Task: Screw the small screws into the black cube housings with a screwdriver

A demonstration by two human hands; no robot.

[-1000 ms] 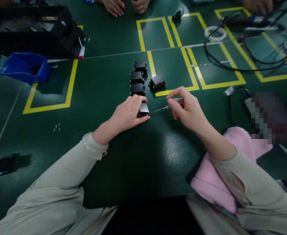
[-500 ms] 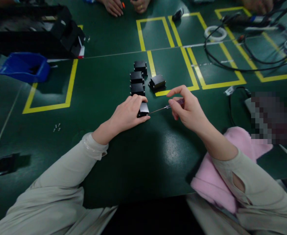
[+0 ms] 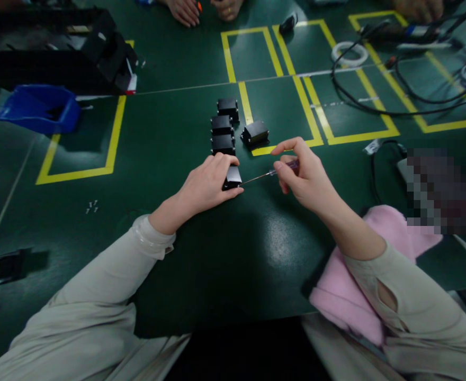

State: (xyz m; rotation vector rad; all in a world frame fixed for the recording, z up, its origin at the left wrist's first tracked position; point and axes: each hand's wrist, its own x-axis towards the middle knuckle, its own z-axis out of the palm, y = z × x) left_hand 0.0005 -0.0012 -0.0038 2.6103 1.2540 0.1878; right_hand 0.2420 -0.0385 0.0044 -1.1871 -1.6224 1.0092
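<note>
Left hand (image 3: 205, 185) curled over a black box (image 3: 233, 177) mid-counter (image 3: 169, 137), pressing it down so it sits steady against the tool. Right hand (image 3: 304, 177) pinches a thin screwdriver (image 3: 270, 173), tip meeting the box from 3 o'clock. Spare boxes (image 3: 222, 135) queued at 12 o'clock.

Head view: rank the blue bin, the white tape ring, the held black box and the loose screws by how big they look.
1. blue bin
2. white tape ring, though it lies farther off
3. held black box, partly covered, so its place against the ring is unsure
4. loose screws
</note>
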